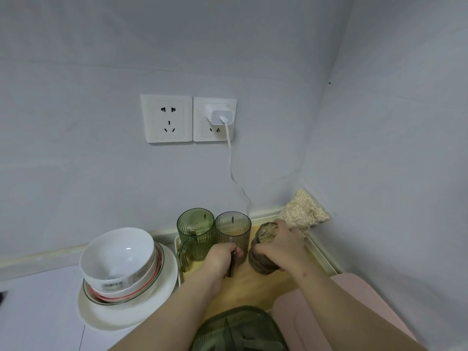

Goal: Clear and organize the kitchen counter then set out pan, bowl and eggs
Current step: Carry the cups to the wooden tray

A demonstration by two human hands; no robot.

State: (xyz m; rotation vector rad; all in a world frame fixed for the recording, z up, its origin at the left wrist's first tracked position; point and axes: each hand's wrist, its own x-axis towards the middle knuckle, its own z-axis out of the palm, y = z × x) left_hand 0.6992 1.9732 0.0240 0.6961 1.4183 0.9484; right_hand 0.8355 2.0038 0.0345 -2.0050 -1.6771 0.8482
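Observation:
On a yellow tray [255,282] in the counter's back right corner stand two ribbed cups. My left hand [220,257] grips the handle of the grey-brown cup [234,230]. The green cup [195,231] stands just left of it, touching or nearly so. My right hand [281,247] grips a brown jar [263,245] filled with something grainy, tilted over the tray's right side. A white bowl [119,257] is stacked on other bowls and a white plate [126,315] to the left.
A clear bag of oats [304,214] leans in the wall corner. A charger [219,115] with a white cable hangs from the wall socket down behind the cups. A pink board [354,305] lies at right, a green lidded container [240,330] at the bottom.

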